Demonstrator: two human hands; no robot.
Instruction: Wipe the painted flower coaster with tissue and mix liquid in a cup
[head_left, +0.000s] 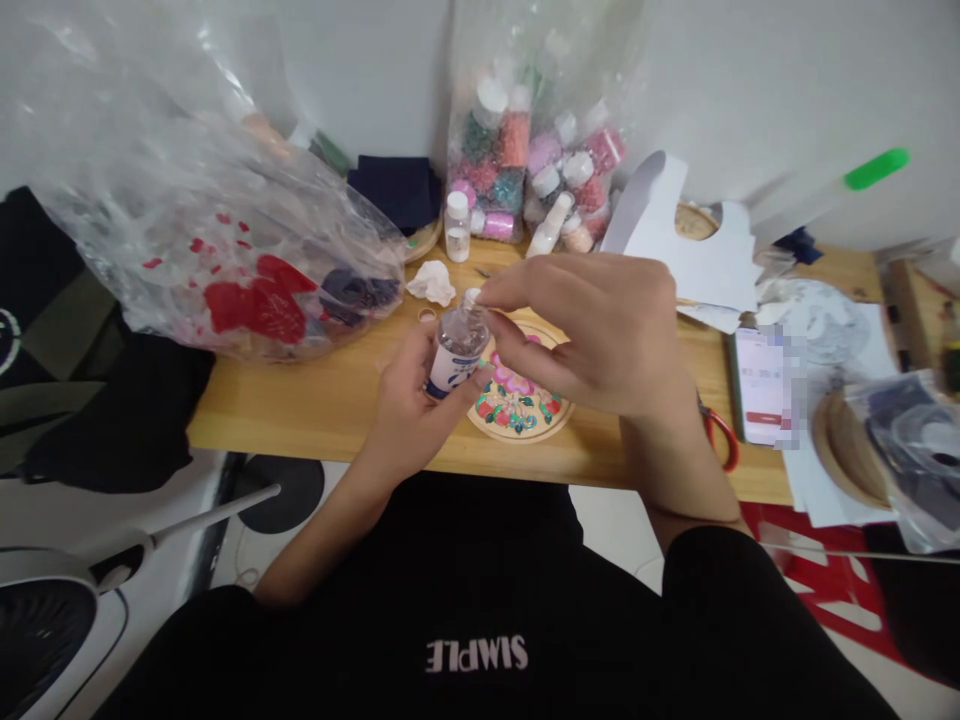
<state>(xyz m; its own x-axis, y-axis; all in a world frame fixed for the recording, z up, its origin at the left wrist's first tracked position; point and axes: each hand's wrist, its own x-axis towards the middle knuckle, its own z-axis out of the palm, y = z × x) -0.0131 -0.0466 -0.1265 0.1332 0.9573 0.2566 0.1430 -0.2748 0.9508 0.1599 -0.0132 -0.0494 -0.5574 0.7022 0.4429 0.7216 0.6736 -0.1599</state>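
My left hand (412, 405) is wrapped round a small clear bottle (457, 355) with a white and blue label, held above the wooden table. At the bottle's neck, the thumb and forefinger of my right hand (592, 330) pinch its white cap (472, 298); whether the cap is loose I cannot tell. Beneath both hands lies a round wooden disc (517, 430) with a colourful raised flower pattern, partly hidden by my right hand. A crumpled white tissue (432, 283) rests just beyond the bottle.
A big clear plastic bag (255, 290) fills the left side. Bags of small jars (495, 140) stand against the wall, near another small bottle (457, 228). To the right are orange-handled scissors (722, 440), a phone (763, 385) and white paper (720, 265). A fan (45, 620) stands at lower left.
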